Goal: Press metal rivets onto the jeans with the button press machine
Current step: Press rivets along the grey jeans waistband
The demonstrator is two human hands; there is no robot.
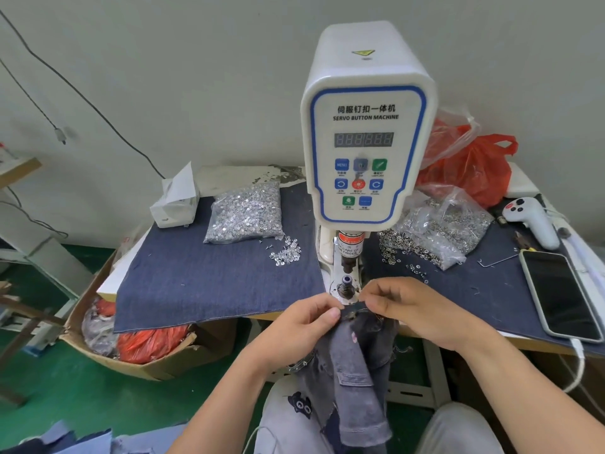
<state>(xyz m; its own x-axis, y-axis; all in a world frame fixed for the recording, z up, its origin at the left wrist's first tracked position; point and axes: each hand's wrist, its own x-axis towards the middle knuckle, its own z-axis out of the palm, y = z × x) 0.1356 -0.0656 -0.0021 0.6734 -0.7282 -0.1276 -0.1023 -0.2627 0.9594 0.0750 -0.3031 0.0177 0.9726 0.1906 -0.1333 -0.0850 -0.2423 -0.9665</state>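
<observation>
Pinching the top edge of the jeans [357, 362] between thumb and curled fingers, the left hand [304, 322] holds one side of the dark band while the right hand [415, 309] grips the other side with its fingers bent round the cloth. Both hands sit close together, just in front of the lower post [347, 285] of the white button press machine [366, 126], at the near edge of the table [229, 317]. The jeans hang down from the hands over the person's lap. A bag of silvery rivets [245, 211] lies left of the machine on a denim sheet [212, 273]; a phone [559, 293] lies at the right.
</observation>
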